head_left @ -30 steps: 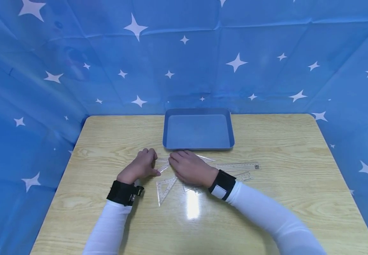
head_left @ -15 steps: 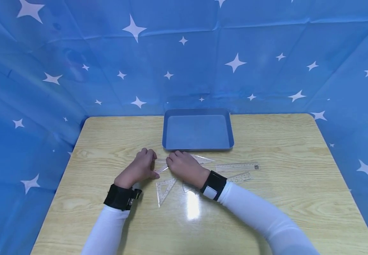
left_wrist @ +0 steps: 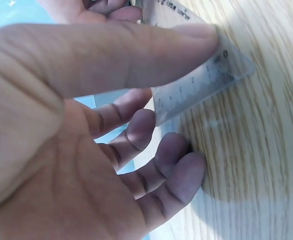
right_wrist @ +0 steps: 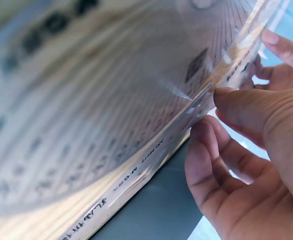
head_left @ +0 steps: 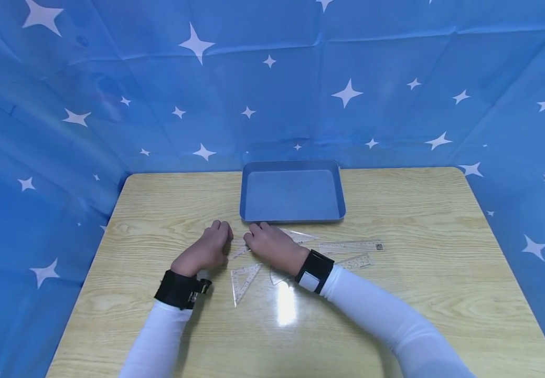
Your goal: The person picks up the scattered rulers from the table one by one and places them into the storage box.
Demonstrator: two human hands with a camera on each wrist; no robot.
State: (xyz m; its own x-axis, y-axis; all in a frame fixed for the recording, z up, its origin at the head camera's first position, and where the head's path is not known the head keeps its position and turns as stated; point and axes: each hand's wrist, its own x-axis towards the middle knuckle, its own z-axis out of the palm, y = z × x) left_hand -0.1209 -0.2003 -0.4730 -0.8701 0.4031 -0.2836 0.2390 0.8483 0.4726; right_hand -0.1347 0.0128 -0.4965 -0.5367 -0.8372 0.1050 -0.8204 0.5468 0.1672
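Observation:
My left hand is at a clear set square on the table, its thumb across the set square's printed face and its fingers along the opposite edge. My right hand lies just to the right. In the right wrist view its thumb and index finger pinch the edge of a clear printed plastic piece. Another clear triangle extends out from behind the right hand. A transparent protractor, partly hidden under the right wrist, fills much of the right wrist view.
A blue tray stands behind the hands at the back of the wooden table. Nearer me lies a small set square. Two clear rulers, one long and one with round cut-outs, lie to the right.
The right hand has shifted left, uncovering more of the triangle and the rulers. My left hand stays about where it was, its thumb drawn in a little.

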